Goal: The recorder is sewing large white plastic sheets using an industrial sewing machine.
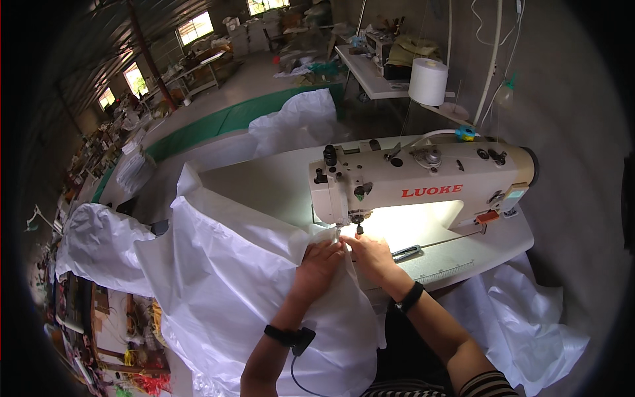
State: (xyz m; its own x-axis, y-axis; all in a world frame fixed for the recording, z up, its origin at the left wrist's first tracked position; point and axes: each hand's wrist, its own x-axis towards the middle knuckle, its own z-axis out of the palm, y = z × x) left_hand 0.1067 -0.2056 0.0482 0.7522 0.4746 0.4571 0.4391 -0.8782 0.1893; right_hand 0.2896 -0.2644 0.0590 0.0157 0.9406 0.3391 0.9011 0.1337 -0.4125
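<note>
A large white sheet of thin, crinkled material [231,264] drapes over the sewing machine's bed and down toward my lap. Its edge runs under the needle area [338,231] of the white sewing machine [417,172], where a lamp shines brightly. My left hand [320,263] lies on the sheet just in front of the presser foot, fingers laid flat against it. Close beside it, my right hand [372,257] pinches the sheet's edge between thumb and fingers. The fingertips of both hands nearly meet, and the exact spot under the needle is partly hidden.
Grey thread snips [406,253] lie on the machine bed right of my right hand. A white thread cone [428,82] stands behind the machine. More white material [519,324] hangs at the lower right. Another white piece [296,122] lies beyond the table, near a green strip [225,121].
</note>
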